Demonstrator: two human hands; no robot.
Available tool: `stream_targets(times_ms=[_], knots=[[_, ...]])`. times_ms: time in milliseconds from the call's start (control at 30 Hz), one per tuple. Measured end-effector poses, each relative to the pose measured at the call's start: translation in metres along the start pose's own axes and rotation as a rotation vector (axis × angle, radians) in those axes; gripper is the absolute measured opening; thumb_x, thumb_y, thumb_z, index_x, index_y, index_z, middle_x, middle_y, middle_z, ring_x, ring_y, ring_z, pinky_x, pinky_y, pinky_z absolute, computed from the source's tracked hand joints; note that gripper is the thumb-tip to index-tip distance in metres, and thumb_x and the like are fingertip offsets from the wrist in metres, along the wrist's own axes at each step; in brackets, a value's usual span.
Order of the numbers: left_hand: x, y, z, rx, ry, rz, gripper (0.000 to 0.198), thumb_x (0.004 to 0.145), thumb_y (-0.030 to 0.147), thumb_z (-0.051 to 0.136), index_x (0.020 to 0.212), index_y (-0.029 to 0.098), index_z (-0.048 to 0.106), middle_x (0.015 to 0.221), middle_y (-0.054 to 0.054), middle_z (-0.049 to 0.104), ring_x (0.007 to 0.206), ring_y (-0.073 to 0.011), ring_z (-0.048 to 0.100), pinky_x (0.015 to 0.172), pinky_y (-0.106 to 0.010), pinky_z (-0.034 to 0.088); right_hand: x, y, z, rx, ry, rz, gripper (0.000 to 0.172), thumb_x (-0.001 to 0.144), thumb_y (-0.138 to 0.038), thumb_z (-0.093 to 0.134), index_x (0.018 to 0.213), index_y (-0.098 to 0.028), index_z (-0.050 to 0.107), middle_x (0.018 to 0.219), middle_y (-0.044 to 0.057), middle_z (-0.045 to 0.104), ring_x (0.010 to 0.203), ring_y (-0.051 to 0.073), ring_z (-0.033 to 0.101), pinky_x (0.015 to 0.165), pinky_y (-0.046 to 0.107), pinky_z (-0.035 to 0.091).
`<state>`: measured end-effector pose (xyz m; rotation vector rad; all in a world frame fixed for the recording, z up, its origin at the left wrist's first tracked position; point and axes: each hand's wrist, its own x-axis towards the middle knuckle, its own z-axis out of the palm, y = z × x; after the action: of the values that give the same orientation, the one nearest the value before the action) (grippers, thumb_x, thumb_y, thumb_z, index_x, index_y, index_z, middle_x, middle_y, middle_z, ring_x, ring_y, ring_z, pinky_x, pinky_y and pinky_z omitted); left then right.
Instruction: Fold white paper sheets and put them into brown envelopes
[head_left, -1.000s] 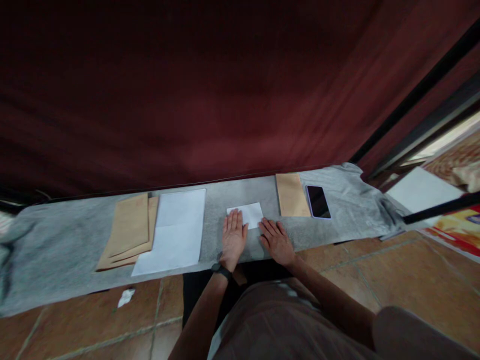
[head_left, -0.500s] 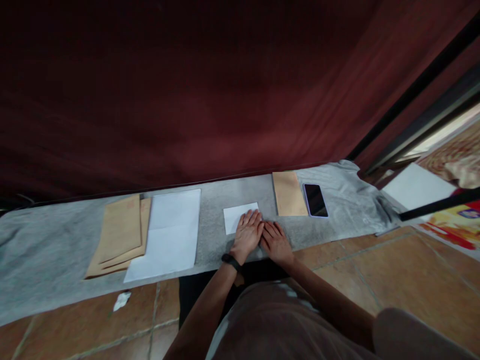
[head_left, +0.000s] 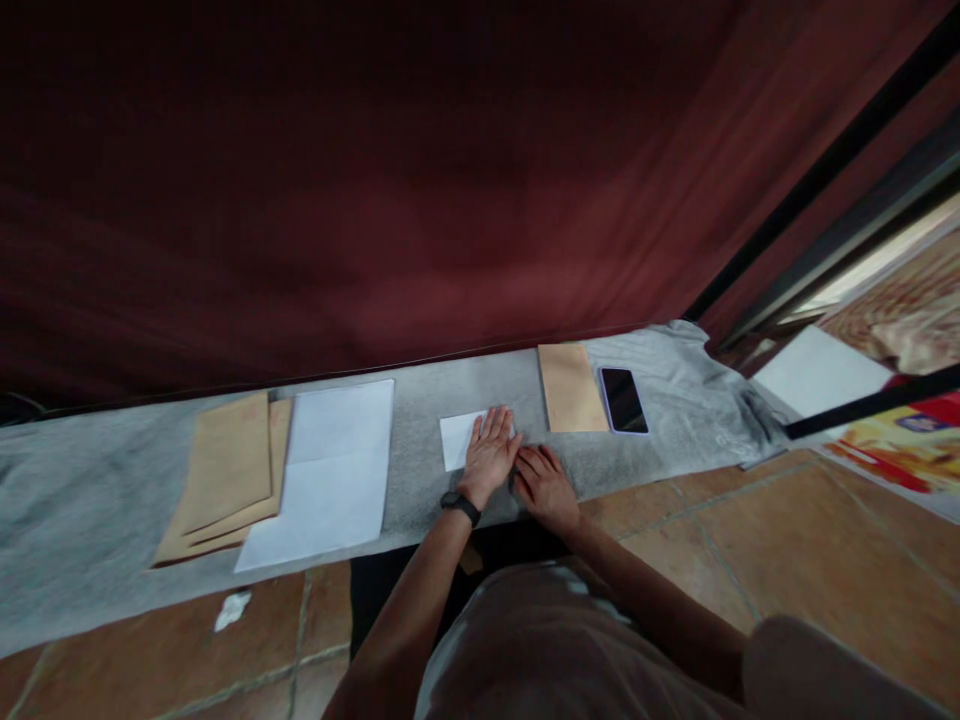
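My left hand, with a dark band on its wrist, lies flat with fingers stretched on a small folded white sheet of paper. The palm hides the right part of that sheet. Close to its lower right corner, my right hand rests low on the grey cloth with loosely bent fingers, holding nothing that I can see. Its fingertips come near my left hand; whether they touch the paper's edge I cannot tell. To the left lie larger white sheets with a crease across them.
Several brown envelopes overlap at the left on the grey cloth. Another brown envelope and a phone lie to the right. A dark red curtain hangs behind. A crumpled white scrap lies on the tiled floor.
My left hand has slid slightly up over the folded paper, its fingers a little more spread. My right hand has drawn slightly down from it. The whole view has shifted slightly.
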<state>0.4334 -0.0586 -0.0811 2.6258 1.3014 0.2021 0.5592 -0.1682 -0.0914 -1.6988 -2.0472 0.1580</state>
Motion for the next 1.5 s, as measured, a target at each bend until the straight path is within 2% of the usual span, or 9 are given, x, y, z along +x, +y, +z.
stream_targets(times_ms=[233,433,667,900,1100,1200,1333,1433,1500], knots=[[-0.048,-0.007,-0.001,0.041,0.057,0.089,0.060,0.106,0.043,0.029,0.157,0.013,0.035,0.164,-0.009,0.033,0.155,-0.0223,0.023,0.127,-0.046,0.020,-0.001,0.000,0.002,0.004,0.006,-0.005,0.039,0.099,-0.023,0.050,0.136,-0.021,0.060,0.136,0.011,0.063,0.132,0.026,0.053,0.119,0.051,0.033],[-0.078,-0.010,0.000,0.084,0.092,-0.019,0.060,0.104,0.039,0.033,0.155,0.007,0.036,0.160,-0.017,0.039,0.152,-0.0263,0.030,0.124,-0.048,0.027,-0.002,0.000,0.001,0.017,0.040,0.023,0.043,0.098,-0.022,0.050,0.141,-0.020,0.056,0.139,0.011,0.061,0.132,0.024,0.053,0.118,0.047,0.035],[-0.065,0.007,-0.020,0.070,-0.010,-0.156,0.052,0.102,0.034,0.040,0.148,0.011,0.048,0.157,-0.018,0.045,0.145,-0.0313,0.042,0.119,-0.047,0.035,0.017,0.000,0.010,0.005,0.088,0.297,0.039,0.096,-0.022,0.051,0.133,-0.021,0.062,0.147,0.013,0.053,0.136,0.032,0.045,0.107,0.050,0.043],[-0.057,0.018,-0.026,0.022,0.001,-0.171,0.049,0.102,0.032,0.040,0.144,0.008,0.051,0.152,-0.022,0.049,0.143,-0.0359,0.044,0.118,-0.049,0.035,0.026,0.006,0.020,0.302,0.201,0.278,0.038,0.090,-0.016,0.048,0.118,-0.024,0.072,0.128,0.010,0.068,0.124,0.026,0.057,0.108,0.049,0.046],[-0.053,0.018,-0.036,-0.009,0.032,-0.172,0.044,0.099,0.016,0.039,0.141,0.010,0.053,0.142,-0.020,0.059,0.134,-0.0305,0.054,0.112,-0.045,0.041,0.030,-0.005,0.014,0.648,0.123,0.296,0.041,0.095,-0.024,0.043,0.128,-0.022,0.067,0.124,0.008,0.073,0.114,0.022,0.067,0.101,0.040,0.054],[-0.047,0.019,-0.050,-0.266,0.189,-0.265,0.035,0.102,0.024,0.041,0.125,0.014,0.065,0.122,-0.016,0.071,0.117,-0.0278,0.065,0.103,-0.041,0.046,0.033,-0.010,0.007,0.777,0.206,0.317,0.041,0.097,-0.031,0.045,0.133,-0.023,0.064,0.132,0.008,0.069,0.118,0.022,0.065,0.102,0.041,0.054],[-0.036,0.017,-0.070,-1.020,0.446,-0.469,0.036,0.098,0.047,0.049,0.094,0.017,0.070,0.089,-0.007,0.074,0.084,-0.0209,0.069,0.077,-0.031,0.053,0.039,-0.005,0.000,0.822,0.341,0.482,0.050,0.095,-0.038,0.050,0.143,-0.024,0.054,0.135,0.009,0.066,0.117,0.023,0.065,0.098,0.040,0.055],[-0.031,0.013,-0.072,-1.528,0.583,-0.606,0.037,0.087,0.054,0.063,0.094,0.018,0.067,0.088,-0.005,0.074,0.076,-0.0175,0.068,0.070,-0.028,0.053,0.038,0.001,0.003,0.939,0.301,0.607,0.055,0.094,-0.042,0.051,0.145,-0.022,0.051,0.132,0.011,0.067,0.112,0.025,0.067,0.089,0.039,0.059],[-0.033,0.010,-0.065,-1.650,0.607,-0.691,0.036,0.081,0.051,0.069,0.093,0.018,0.065,0.091,-0.005,0.074,0.078,-0.0171,0.069,0.072,-0.029,0.054,0.035,0.003,0.006,1.052,0.234,0.669,0.059,0.093,-0.044,0.054,0.147,-0.022,0.048,0.127,0.012,0.069,0.104,0.026,0.070,0.080,0.038,0.060]])
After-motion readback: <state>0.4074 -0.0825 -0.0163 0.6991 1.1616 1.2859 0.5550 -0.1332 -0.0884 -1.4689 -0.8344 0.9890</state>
